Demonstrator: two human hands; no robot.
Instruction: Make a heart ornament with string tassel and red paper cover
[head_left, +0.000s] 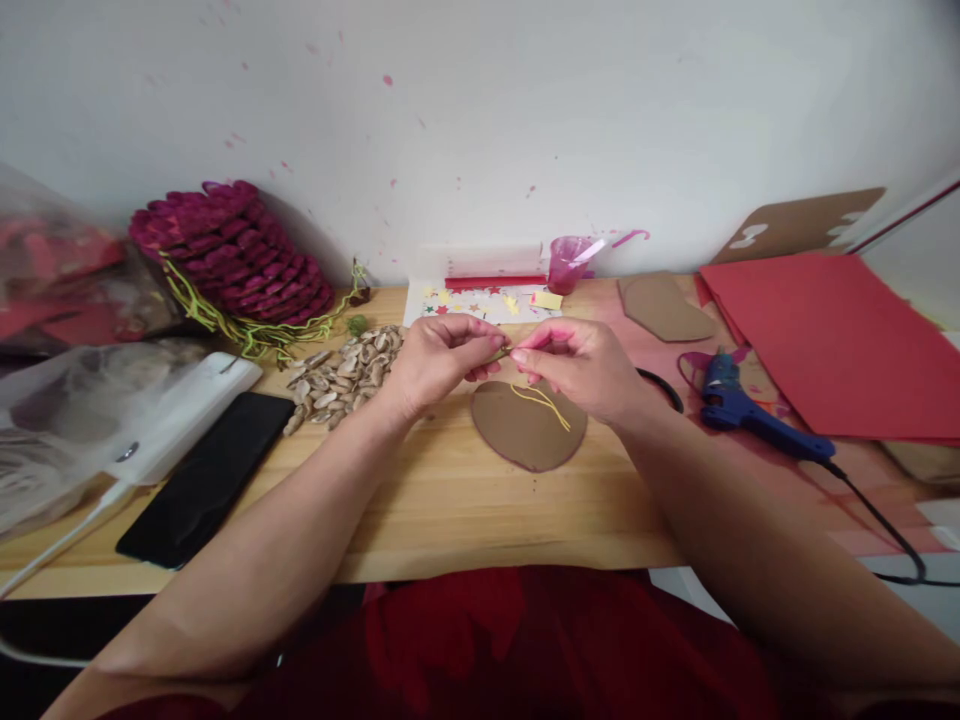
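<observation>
My left hand (439,362) and my right hand (581,365) meet above a brown oval cardboard piece (525,430) on the wooden table (450,500). Both hands are closed in a pinch on a thin yellow-green string (541,400), whose loose end hangs down onto the cardboard. A pile of pale nut shells (341,375) lies just left of my left hand.
A black phone (206,475) and a white device (176,415) lie at left. Magenta shell clusters with green stems (232,255) sit at the back left. A blue glue gun (750,415), red paper sheets (825,340), another cardboard piece (664,308), a pink cup (566,262) and star stickers (469,300) are at right and back.
</observation>
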